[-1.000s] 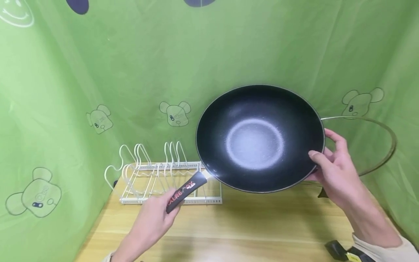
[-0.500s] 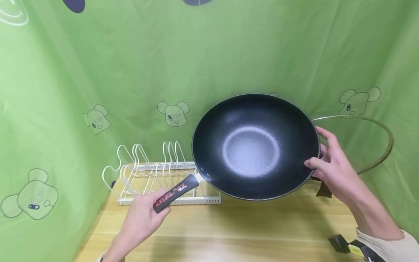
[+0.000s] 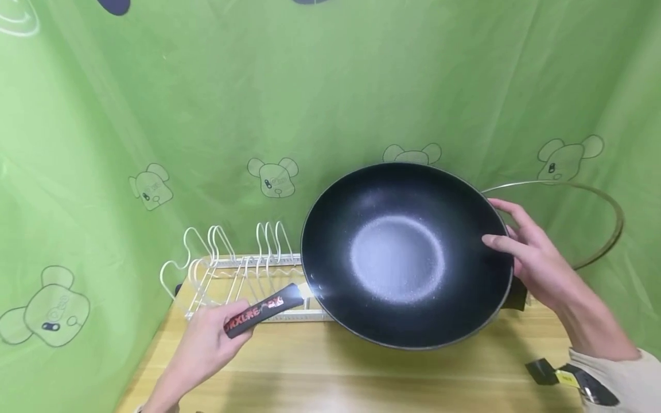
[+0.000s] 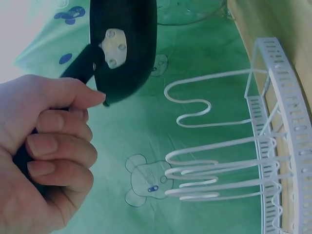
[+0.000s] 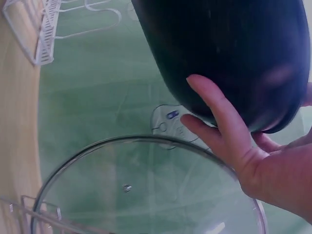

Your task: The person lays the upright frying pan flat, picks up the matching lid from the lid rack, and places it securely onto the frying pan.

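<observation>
A black wok (image 3: 397, 258) is held in the air, tilted so its dark inside with a pale circular sheen faces me. My left hand (image 3: 206, 338) grips its black handle (image 3: 265, 310), fingers curled round it in the left wrist view. On the opposite side, my right hand (image 3: 542, 269) holds the rim, thumb on the inside and fingers behind. From the right wrist view, those fingers support the wok's outer wall (image 5: 234, 53). Left of the wok and partly behind it stands a white wire rack (image 4: 280, 73) with upright curved dividers.
A glass lid (image 5: 122, 161) stands upright behind my right hand, its rim also showing in the head view. A dark piece (image 3: 516, 296) shows by the wok's right edge. Green printed fabric (image 3: 335, 86) encloses the wooden table (image 3: 320, 367) at the back and sides.
The wok has come lower and nearer, and its handle has swung flatter. My left hand has shifted left with the handle. My right hand stays on the rim.
</observation>
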`<state>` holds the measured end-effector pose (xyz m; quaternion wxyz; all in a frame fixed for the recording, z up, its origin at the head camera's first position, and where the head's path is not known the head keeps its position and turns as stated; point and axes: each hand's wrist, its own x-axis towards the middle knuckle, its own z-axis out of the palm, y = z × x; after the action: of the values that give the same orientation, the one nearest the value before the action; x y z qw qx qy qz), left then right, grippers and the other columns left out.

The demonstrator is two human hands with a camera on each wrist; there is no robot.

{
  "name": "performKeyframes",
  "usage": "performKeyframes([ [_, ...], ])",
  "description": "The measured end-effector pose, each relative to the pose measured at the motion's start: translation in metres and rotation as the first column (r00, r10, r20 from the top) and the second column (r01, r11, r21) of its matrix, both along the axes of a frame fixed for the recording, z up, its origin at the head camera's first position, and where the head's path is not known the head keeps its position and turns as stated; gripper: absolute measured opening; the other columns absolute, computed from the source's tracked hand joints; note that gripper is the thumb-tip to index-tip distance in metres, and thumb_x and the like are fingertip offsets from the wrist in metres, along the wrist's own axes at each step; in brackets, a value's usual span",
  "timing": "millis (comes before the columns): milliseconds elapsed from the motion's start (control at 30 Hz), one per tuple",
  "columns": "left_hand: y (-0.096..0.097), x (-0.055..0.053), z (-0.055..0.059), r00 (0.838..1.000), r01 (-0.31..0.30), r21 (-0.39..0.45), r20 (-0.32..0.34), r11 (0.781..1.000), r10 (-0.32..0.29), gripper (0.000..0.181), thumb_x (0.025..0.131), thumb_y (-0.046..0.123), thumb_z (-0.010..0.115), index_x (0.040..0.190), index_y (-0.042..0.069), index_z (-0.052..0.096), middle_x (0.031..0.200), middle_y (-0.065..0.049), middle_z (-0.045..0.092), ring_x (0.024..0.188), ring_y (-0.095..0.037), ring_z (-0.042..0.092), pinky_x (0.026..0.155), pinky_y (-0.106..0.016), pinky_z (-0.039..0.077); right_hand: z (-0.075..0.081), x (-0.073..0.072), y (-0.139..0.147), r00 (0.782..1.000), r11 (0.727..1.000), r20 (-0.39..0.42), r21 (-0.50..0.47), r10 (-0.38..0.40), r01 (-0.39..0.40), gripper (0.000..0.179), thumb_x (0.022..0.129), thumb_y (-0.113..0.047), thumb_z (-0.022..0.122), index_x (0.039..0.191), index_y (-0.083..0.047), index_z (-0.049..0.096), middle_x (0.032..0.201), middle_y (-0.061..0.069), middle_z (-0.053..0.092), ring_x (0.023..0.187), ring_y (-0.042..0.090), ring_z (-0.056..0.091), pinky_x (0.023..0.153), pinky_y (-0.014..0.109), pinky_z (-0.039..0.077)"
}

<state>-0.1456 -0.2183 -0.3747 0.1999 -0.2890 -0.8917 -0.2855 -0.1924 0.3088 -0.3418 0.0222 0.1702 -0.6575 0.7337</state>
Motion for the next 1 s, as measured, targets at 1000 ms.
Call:
performKeyframes([
  [1000,-0.008,-0.012,-0.014,0.995,0.098,-0.156,0.038,0.983,-0.093,0.037,0.079,0.006,0.079,0.075,0.031,0.052,0.063,0.026,0.039,0.050,0.009,0.034,0.045,-0.016,0.034,-0.050,0.025,0.008,0.980,0.872,-0.071,0.447,-0.187,0.199,0.048,0.109,-0.010,0.044,0.153,-0.024,0.030,0.141,0.004,0.033,0.107,-0.001,0.056,0.079,0.020,0.053],
])
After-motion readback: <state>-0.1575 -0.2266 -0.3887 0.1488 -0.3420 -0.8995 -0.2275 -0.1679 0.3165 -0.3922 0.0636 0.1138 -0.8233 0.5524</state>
